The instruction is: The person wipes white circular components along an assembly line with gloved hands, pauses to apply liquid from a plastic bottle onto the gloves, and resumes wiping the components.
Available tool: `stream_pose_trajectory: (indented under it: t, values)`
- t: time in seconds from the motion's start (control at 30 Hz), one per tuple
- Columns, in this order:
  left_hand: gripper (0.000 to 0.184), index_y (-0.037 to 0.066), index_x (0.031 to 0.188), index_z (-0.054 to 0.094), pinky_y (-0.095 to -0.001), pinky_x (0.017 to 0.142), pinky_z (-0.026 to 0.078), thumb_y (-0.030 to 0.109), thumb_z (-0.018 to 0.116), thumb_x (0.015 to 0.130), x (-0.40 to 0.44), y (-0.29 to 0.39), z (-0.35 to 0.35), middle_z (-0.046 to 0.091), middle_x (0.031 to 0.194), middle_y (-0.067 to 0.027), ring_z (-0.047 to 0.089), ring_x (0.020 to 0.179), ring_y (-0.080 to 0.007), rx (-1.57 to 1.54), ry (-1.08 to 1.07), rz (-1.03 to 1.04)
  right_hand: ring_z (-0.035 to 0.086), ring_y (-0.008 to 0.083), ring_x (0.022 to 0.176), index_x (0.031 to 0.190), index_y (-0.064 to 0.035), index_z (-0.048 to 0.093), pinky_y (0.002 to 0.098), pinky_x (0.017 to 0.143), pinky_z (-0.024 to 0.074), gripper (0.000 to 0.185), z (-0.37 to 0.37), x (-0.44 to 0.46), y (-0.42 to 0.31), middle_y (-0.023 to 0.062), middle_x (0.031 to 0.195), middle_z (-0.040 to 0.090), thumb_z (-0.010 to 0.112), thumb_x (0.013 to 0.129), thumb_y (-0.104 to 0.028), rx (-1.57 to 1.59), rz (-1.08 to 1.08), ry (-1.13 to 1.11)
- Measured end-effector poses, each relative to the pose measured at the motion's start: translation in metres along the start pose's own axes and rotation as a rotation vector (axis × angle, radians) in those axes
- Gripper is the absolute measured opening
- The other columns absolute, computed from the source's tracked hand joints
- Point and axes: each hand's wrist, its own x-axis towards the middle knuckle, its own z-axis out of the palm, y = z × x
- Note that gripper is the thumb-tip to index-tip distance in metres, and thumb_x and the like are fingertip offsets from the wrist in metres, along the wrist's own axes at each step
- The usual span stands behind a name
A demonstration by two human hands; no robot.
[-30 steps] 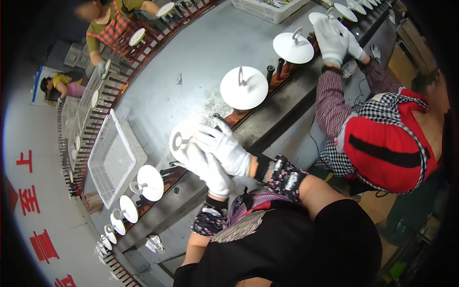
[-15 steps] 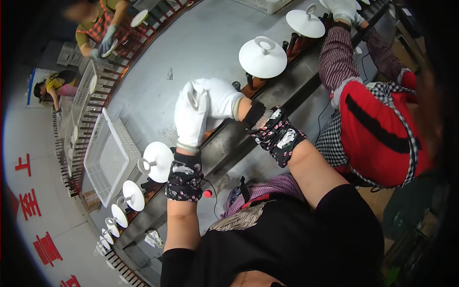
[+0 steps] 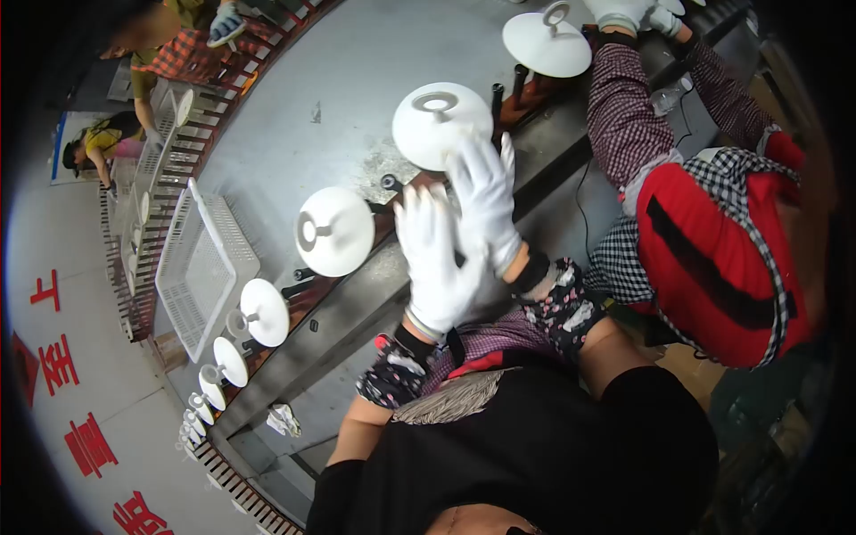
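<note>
We see the nearest white disc (image 3: 432,141) just beyond the person's hands, at the near edge of the grey table (image 3: 303,165). It is round and smooth, shaped like a shallow cone, and from its middle rises a thick, greyish ring. A second disc (image 3: 349,245) is to the left of it, with its ring toward the left and a soft shadow on its white surface. Between these two discs we notice a dark peg (image 3: 390,183), near the fingers of the left hand.

The right hand (image 3: 486,192), in a white glove, has its fingers stretched over the lower rim of the nearest disc. We cannot tell whether they touch or grip it, because the fingertips are blurred and the rim behind them is covered. The left hand (image 3: 437,263), gloved too, is open, its fingers extended and no object visible in them. The two gloves overlap a little in our view, so the contact between them is not clear.

To the right, a co-worker's gloved hand (image 3: 621,12) is cut off by the upper edge, and what it handles we cannot make out. Farther left, the row of small discs (image 3: 193,419) overlaps itself so much that we cannot count them.
</note>
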Motion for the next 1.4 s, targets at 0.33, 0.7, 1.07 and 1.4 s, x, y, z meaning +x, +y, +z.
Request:
stream_pose_trajectory:
  t: [0.33,0.7,1.07,1.4]
  values:
    - [0.045,-0.004,0.133,0.07,-0.042,0.115,0.048,0.022,0.078,0.097,0.139,-0.077,0.018,0.073,0.13,-0.019,0.065,0.131,-0.0346,-0.39,0.061,-0.55,0.07,0.0358,0.114,0.117,-0.0062,0.071,0.0434,0.104,0.0535,0.036,0.065,0.128,0.042,0.0153,0.119,0.074,0.065,0.091,-0.03,0.345,-0.048,-0.64]
    - [0.066,-0.011,0.16,0.038,-0.0607,0.131,0.016,0.013,0.058,0.102,-0.03,-0.031,0.047,0.038,0.166,-0.033,0.031,0.158,-0.0491,0.016,0.052,-0.078,0.051,0.0285,0.145,0.128,-0.0125,0.073,0.0613,0.127,0.0282,0.039,0.051,-0.024,0.016,0.0098,0.145,0.064,0.064,0.092,-0.023,0.181,-0.171,-0.133]
    - [0.06,-0.007,0.146,0.059,-0.0449,0.123,0.039,0.028,0.072,0.099,0.144,-0.091,0.066,0.064,0.144,-0.0262,0.056,0.14,-0.0422,-0.384,0.017,-0.33,0.07,0.0299,0.113,0.12,-0.0082,0.075,0.0436,0.108,0.0503,0.04,0.072,0.105,0.09,0.0111,0.122,0.074,0.063,0.091,-0.032,0.137,-0.14,-0.168]
    - [0.06,-0.009,0.141,0.058,-0.0707,0.124,0.023,0.022,0.065,0.09,0.053,-0.037,0.072,0.055,0.147,-0.0311,0.044,0.143,-0.0547,0.186,0.227,-0.071,0.057,0.0355,0.132,0.113,-0.01,0.074,0.0639,0.121,0.0325,0.034,0.024,0.036,0.068,0.0089,0.136,0.065,0.068,0.09,-0.033,0.362,-0.081,-0.096]
